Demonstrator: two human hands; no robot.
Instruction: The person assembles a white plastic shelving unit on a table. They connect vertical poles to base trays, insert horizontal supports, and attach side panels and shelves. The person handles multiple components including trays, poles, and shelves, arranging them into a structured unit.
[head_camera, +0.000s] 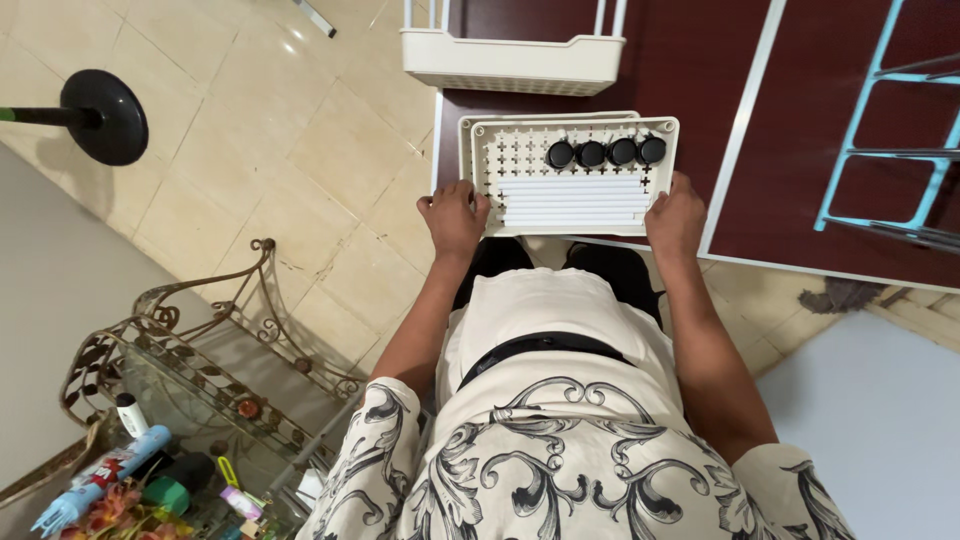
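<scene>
A cream plastic tray (482, 172) with cross-shaped holes lies on the dark red table (700, 90) in front of me. On it stand several small black round caps (606, 152) in a row and a stack of white flat strips (574, 201). My left hand (454, 218) grips the tray's left near corner. My right hand (676, 219) grips its right near corner.
A cream plastic basket (512, 62) sits at the table's far side. A light blue metal frame (880, 150) stands on the right. A wrought-iron glass-topped stand (190, 370) with bottles and small items is at lower left. A black round base (104, 117) rests on the tiled floor.
</scene>
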